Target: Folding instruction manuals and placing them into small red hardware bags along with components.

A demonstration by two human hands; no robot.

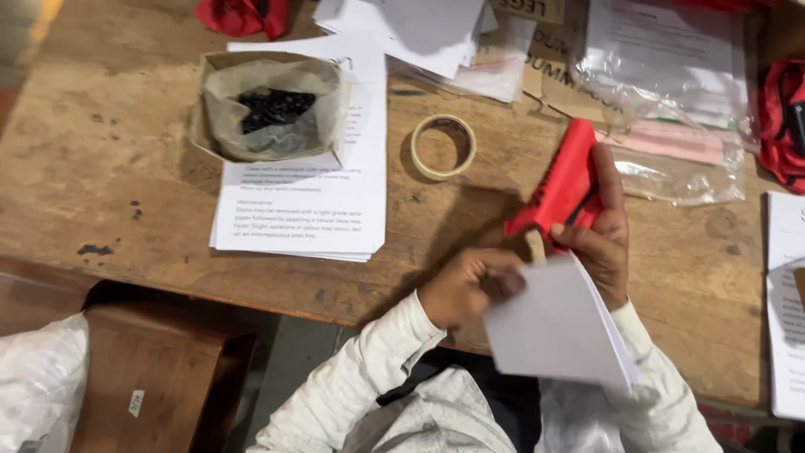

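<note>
A worn wooden table fills most of the view, its top scuffed and marked with dark spots, and its near edge runs above a dark wooden seat on which lies a white plastic bag. On the table a stack of printed paper sheets lies flat, and on its upper left corner sits an open cardboard box lined with crumpled brownish paper that cradles a heap of small black parts. Further back, loose white papers overlap one another, and to their right clear plastic bags hold more sheets, one with a pink strip inside. A roll of pale adhesive tape lies flat on bare wood between the stack and the hands. Red cloth shows at the top edge and again at the far right. The person's right hand has its fingers curled round a red fabric pouch, thumb across it, holding it tilted just above the table. The left hand is closed in a loose fist, pinching the edge of a folded white paper sheet that touches the pouch's lower end, over the table's near edge. Both arms wear cream sleeves.
</note>
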